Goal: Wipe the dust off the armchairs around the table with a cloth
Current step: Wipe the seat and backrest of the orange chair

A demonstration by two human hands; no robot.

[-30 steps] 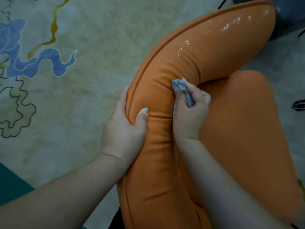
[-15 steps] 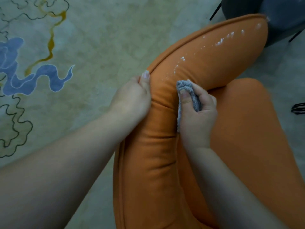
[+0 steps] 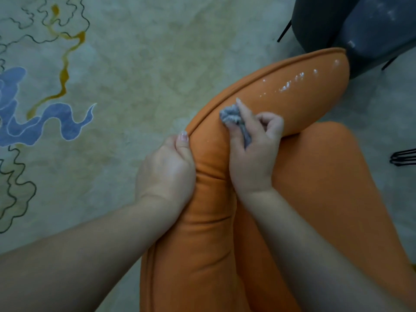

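Observation:
An orange armchair [image 3: 319, 183] fills the right half of the head view, its padded curved backrest [image 3: 299, 102] arching from bottom centre to upper right. White dust specks [image 3: 290, 85] dot the upper part of the backrest. My right hand [image 3: 252, 152] holds a small grey cloth [image 3: 231, 117] bunched against the backrest just below the specks, index finger stretched along it. My left hand [image 3: 166, 172] grips the outer edge of the backrest, thumb on the piped seam.
A pale carpet [image 3: 139, 70] with blue and yellow wavy patterns covers the floor on the left. A dark grey chair [image 3: 360, 25] with thin black legs stands beyond the armchair at the top right. Black wire legs [image 3: 403, 156] show at the right edge.
My right hand has slid the cloth up along the backrest toward the dust specks. My left hand has moved up the outer edge and now grips higher.

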